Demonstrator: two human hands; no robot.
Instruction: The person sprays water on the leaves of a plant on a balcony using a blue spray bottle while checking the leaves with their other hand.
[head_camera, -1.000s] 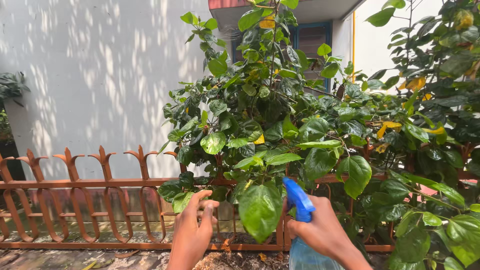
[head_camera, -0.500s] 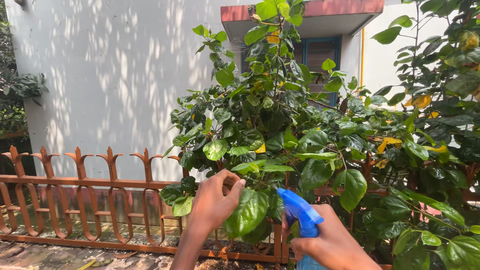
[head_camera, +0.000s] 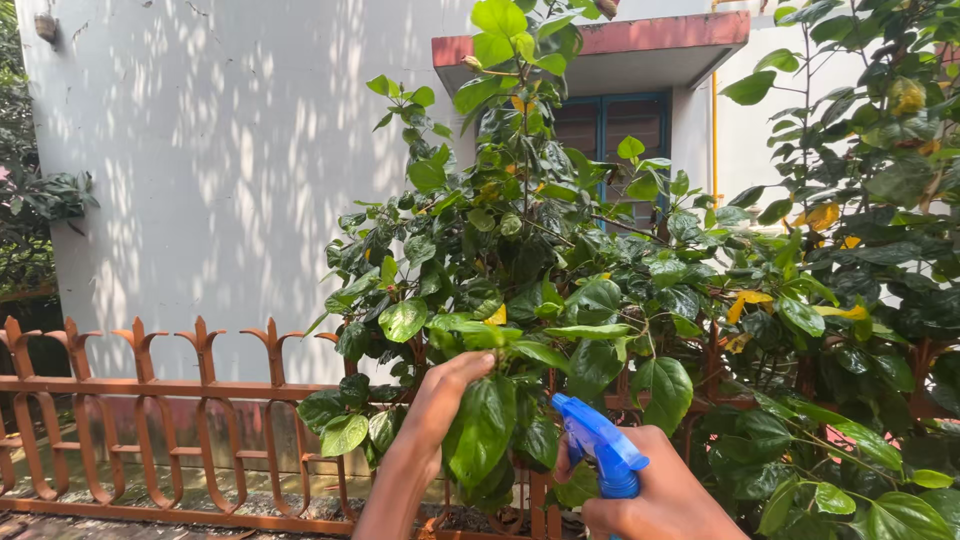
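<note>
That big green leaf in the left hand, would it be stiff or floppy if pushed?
Probably floppy: the leaf hangs drooping, thin and broad, from a slender stem. The left hand pinches its top edge. Likely light and tearable.

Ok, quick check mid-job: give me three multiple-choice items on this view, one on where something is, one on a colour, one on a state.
1. Where is the spray bottle?
A. in the right hand
B. on the fence
C. on the ground

2. What colour is the bottle's spray head?
A. red
B. blue
C. white

3. What is the left hand doing?
A. hanging free
B. gripping the fence
C. holding a large green leaf

Answers: 1 A, right-hand fingers wrap its neck; 2 B, the nozzle is bright blue; 3 C, the fingers rest on the leaf's top.
</note>
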